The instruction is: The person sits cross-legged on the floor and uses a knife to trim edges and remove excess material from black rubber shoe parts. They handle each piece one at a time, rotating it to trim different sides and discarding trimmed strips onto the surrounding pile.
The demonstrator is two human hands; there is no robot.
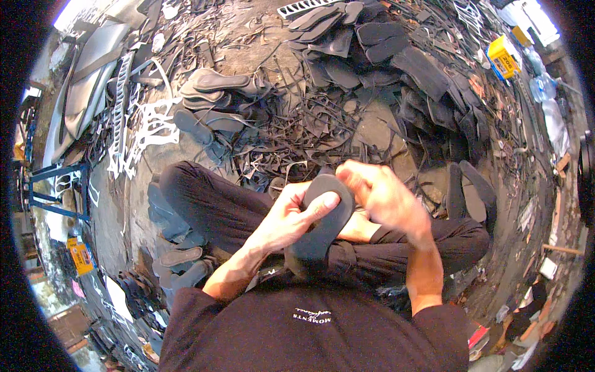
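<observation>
A dark grey shoe sole [317, 239] is held upright in front of my body, its rounded end pointing away from me. My left hand [286, 218] is closed on it, with the thumb pressed flat on its face and the fingers behind. At the sole's far right edge is my right hand [389, 197], fingers curled together and slightly blurred. Whatever those fingers may pinch is hidden or too small to make out. The lower end of the sole reaches down to my lap, between my crossed legs [214, 198].
Thin dark offcut strips [297, 133] litter the ground beyond my legs. Stacked dark soles [427, 74] lie at the far right, more soles [214, 84] at the far left. Two soles [474, 192] rest beside my right knee. A blue metal frame [59, 192] stands at the left.
</observation>
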